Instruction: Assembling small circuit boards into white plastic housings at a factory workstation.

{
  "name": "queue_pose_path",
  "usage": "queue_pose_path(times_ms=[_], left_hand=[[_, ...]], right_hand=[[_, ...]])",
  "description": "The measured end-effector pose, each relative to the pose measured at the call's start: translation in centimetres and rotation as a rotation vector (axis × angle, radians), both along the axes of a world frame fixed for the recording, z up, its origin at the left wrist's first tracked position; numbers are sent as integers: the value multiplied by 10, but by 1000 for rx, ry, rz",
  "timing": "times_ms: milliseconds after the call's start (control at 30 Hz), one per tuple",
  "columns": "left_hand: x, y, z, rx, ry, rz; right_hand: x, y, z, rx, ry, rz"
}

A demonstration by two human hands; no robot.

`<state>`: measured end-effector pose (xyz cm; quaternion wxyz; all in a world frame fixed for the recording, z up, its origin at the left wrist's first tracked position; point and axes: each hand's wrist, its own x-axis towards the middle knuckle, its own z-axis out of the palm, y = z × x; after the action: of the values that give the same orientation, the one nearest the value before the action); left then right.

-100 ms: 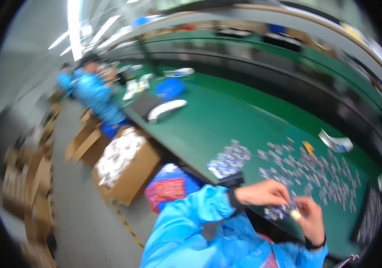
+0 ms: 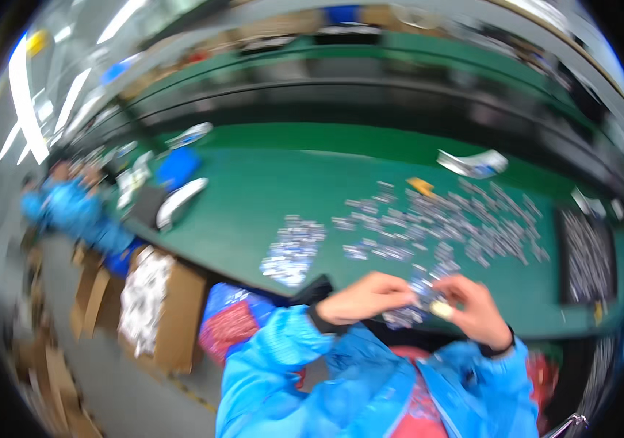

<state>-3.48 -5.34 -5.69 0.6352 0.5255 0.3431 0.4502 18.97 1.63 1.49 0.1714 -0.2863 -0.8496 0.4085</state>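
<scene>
Long green workbench (image 2: 253,197), scattered small silvery packets (image 2: 443,219). Left hand (image 2: 366,298) and right hand (image 2: 476,310) both pinching small pale part (image 2: 441,309) at near edge. Blurred. Slip risk: drops off edge.

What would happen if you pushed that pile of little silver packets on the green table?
The silver packets look small and flat, so probably light. Loosely heaped, they would likely slide and scatter across the smooth green table, not roll.

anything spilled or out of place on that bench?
Nothing clearly wrong. Small silvery parts lie loosely scattered over the green table, with one tighter pile near its front edge. The picture is too blurred to judge damage.
</scene>
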Motion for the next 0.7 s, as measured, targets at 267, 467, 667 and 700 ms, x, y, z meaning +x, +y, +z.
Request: queue_pose_path(times_ms=[267, 467, 667, 700], left_hand=[[63, -25, 7, -279, 11, -56], [109, -20, 0, -279, -87, -41], [131, -15, -8, -311, -123, -75], [132, -14, -13, -316, -123, -73]], right_hand=[[63, -36, -36, -411, 277, -161], [100, -58, -66, -691, 494, -383], [102, -65, -74, -622, 549, -392], [102, -64, -75, -666, 571, -405]])
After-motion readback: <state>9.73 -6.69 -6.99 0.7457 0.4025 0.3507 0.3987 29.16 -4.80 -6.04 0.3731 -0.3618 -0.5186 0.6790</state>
